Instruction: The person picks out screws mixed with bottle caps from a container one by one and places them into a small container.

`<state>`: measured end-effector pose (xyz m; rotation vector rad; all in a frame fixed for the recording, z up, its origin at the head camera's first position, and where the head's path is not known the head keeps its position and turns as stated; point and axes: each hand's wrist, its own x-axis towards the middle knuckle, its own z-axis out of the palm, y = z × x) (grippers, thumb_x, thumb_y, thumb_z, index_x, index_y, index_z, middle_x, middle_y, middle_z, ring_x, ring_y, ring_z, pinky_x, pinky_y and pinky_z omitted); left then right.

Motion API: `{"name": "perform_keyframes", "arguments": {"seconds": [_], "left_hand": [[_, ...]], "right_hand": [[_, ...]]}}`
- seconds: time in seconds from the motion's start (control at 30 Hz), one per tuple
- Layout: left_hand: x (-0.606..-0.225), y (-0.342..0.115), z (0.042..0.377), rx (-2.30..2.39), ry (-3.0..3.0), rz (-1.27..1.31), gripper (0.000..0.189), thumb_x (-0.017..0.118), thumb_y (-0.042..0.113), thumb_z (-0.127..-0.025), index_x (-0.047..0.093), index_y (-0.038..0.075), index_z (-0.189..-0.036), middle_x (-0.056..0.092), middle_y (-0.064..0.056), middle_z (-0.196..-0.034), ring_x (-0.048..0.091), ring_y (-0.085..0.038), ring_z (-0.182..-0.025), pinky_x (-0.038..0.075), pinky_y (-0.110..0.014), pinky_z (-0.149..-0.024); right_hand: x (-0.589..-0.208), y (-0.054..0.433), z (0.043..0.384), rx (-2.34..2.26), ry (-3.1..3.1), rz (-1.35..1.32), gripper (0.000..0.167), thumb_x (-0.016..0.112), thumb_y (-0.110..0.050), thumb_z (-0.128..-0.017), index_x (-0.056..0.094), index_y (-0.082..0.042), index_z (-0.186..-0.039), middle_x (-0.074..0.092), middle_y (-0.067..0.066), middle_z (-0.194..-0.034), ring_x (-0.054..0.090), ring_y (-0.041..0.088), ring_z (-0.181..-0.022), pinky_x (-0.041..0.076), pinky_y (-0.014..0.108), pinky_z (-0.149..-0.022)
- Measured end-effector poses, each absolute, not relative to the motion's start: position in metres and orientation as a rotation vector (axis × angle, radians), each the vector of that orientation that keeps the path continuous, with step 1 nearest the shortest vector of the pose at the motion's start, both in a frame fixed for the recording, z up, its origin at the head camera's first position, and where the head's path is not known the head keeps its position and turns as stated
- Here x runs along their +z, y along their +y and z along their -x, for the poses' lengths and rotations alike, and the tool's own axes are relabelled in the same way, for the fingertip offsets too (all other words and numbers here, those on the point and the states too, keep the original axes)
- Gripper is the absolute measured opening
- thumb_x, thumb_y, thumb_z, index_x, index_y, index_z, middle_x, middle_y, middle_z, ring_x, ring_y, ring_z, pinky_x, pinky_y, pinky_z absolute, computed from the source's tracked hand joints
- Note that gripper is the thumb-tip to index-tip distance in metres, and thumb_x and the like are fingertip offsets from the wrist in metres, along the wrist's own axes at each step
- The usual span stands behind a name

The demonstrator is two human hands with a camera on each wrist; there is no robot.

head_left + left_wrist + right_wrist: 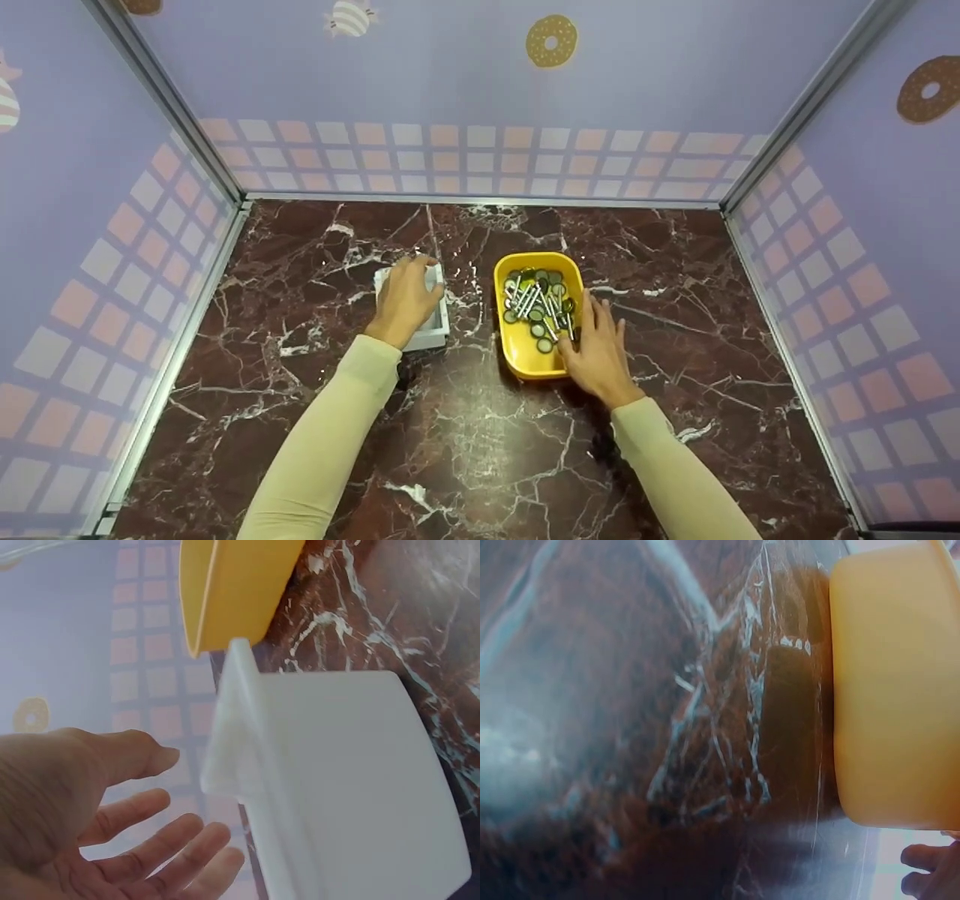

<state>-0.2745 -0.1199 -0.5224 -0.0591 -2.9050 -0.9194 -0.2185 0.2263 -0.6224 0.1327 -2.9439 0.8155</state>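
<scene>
A white rectangular box (436, 330) stands left of centre on the tabletop. Over it hovers my left hand (409, 300), fingers loosely spread and holding nothing; the hand hides much of the box's inside. In the left wrist view, thumb and fingers hang apart beside the rim of the white box (360, 765). To the right is a yellow tub (531, 360) with silver bolt-like metal pieces (530, 300) and round caps (544, 345) in it. My right hand (600, 352) lies at the tub's right rim, its fingers extended along that side and the thumb by the rim.
Dark red marbled stone (480, 450) forms the tabletop. Patterned lilac panels (480, 90) enclose it at the back, left and right, with metal strips (487, 201) along their lower edges. A gap of tabletop separates the box from the tub.
</scene>
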Motion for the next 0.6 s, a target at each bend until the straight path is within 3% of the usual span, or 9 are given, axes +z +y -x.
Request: {"name": "perform_keyframes", "arguments": {"seconds": [0.2,0.6], "left_hand": [[-0.515,-0.103,0.272,-0.885,-2.88,0.109,0.046,0.081,0.021,-0.107,0.075,0.012,-0.152,0.073,-0.02,-0.144,0.076,-0.043,-0.121,0.067,-0.058,-0.096],[-0.522,-0.064,0.27,-0.859,-2.833,0.29,0.049,0.084,0.02,-0.105,0.074,0.012,-0.153,0.074,-0.021,-0.141,0.075,-0.04,-0.124,0.069,-0.053,-0.097]], "right_hand": [[-0.623,0.227,0.219,0.762,-2.936,-0.141,0.095,0.064,-0.033,-0.112,0.013,-0.006,-0.187,0.025,0.029,-0.191,0.017,0.056,-0.18,0.007,0.084,-0.142],[-0.625,0.225,0.219,0.699,-2.918,-0.134,0.091,0.064,-0.037,-0.112,0.022,-0.004,-0.185,0.023,0.026,-0.193,0.014,0.054,-0.181,-0.003,0.089,-0.138]]}}
